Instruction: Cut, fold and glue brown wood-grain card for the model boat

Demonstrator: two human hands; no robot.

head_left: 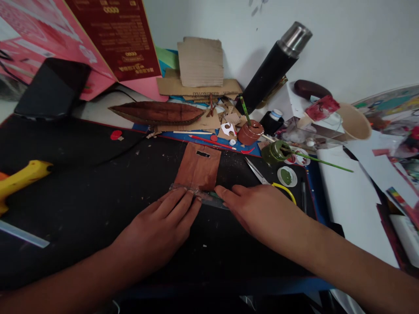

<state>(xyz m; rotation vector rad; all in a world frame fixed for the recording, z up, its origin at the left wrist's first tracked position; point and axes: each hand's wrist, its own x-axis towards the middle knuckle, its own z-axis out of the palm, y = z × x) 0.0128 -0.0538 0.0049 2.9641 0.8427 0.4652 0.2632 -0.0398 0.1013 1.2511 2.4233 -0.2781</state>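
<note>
A flat brown-painted cardboard piece (199,168) with a small rectangular slot near its far edge lies on the black tabletop. Across its near edge rests a clear strip that looks like a plastic ruler (214,202). My left hand (160,224) presses this strip down, fingers close together and bent, thumb hidden. At the strip's right part is my right hand (258,207), closed, index finger pointing left beside a small green thing (212,194). What this hand grips is mostly hidden under the fingers. Scissors (257,171) with yellow handles lie just beyond my right hand.
A brown boat-shaped piece (157,112) lies behind, near cardboard scraps. To the right stand a brown paint jar (250,133), a green paint jar (274,153) and a leaning black thermos (271,67). A yellow glue gun (24,181) is at the left, near a glue stick (24,234).
</note>
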